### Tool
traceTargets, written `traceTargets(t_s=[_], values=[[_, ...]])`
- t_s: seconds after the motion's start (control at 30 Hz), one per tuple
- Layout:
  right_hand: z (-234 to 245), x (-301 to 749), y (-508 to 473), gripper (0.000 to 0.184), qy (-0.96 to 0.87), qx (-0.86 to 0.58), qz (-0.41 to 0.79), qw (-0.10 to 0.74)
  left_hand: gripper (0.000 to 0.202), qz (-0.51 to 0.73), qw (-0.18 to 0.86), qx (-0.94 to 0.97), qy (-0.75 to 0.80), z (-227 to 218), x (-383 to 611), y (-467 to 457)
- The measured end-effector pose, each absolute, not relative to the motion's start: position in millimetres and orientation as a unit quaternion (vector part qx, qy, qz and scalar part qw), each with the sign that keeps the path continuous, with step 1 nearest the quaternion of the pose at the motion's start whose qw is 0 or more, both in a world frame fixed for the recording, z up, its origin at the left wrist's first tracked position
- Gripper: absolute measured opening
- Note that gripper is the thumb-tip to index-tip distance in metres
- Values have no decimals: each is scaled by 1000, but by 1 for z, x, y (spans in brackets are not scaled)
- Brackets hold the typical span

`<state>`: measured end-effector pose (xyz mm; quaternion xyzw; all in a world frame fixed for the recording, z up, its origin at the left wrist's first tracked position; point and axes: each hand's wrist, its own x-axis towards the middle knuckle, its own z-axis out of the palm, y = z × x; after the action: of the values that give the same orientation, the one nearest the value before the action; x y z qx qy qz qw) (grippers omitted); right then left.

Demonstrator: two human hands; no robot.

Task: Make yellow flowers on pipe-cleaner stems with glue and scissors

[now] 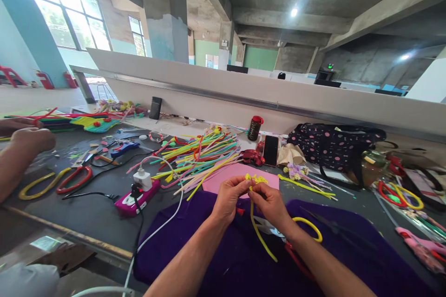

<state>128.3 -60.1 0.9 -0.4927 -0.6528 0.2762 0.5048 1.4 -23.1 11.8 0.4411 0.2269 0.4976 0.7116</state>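
My left hand (pixel 230 196) and my right hand (pixel 269 202) meet over the purple cloth (pixel 195 246). Both are closed, pinching a yellow pipe cleaner (pixel 257 229) whose upper part is bunched into small loops. Its loose end hangs down below my fingers. Scissors (pixel 308 225) with a yellow and a red handle lie on the cloth, partly hidden by my right forearm. Just behind my hands is a pink sheet (pixel 223 177). Beyond it spreads a large pile of coloured pipe cleaners (pixel 205 148).
Another person's hands (pixel 29 141) work at the far left. Near them lie scissors (pixel 74 180) and blue pliers (pixel 124 149). A purple power strip (pixel 137 198) trails cables left of the cloth. A bottle (pixel 255 129), phone (pixel 271 151) and dark patterned bag (pixel 331 148) stand along the back.
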Motion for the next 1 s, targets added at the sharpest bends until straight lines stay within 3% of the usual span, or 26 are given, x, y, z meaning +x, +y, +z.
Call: traceTargets(t_s=[0.23, 0.43, 1.0], values=[[3, 129, -59, 19, -628, -490, 302, 524, 37, 466, 744, 433, 203, 16, 2, -27], [3, 128, -59, 18, -634, -491, 287, 525, 22, 466, 763, 396, 210, 14, 1, -21], [4, 125, -63, 17, -653, -500, 258, 507, 19, 472, 745, 403, 245, 14, 1, -22]])
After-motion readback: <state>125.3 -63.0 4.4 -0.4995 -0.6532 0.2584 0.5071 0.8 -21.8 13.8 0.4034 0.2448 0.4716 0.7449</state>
